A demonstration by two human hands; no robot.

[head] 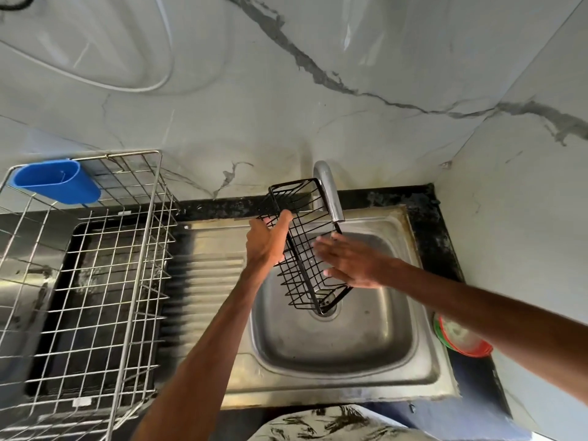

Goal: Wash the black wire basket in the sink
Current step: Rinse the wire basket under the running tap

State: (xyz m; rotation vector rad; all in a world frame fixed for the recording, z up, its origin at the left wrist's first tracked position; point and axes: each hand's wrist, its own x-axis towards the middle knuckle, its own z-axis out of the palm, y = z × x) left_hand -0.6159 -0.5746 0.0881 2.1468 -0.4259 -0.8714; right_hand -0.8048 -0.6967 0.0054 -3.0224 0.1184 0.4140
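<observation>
The black wire basket (299, 249) stood on end in the sink (423, 361), under the faucet (329, 192). The left hand (269, 241) gripped it near the top, its thumb hooked over the rim wire and its other fingers curled round behind. The right hand (346, 264) lay against the opposite long side with its fingers straight and close together, holding nothing. It was blurred, so I took it to be rubbing along the wires.

The basket's long axis ran steeply. One short end rose past the left fingertips toward the spout and the wall, and the other pointed down below the right palm to about where the drain would be. I could not tell which way its open face was turned.

To do this step well, I judged the left grip should stay firm while the flat right fingers stroked along the length of the wires. The basket would need turning so that each side met the spout. I could not tell whether water was flowing.

Beyond the back of the left hand stood a steel dish rack (95, 249) with a blue holder (57, 181).
</observation>
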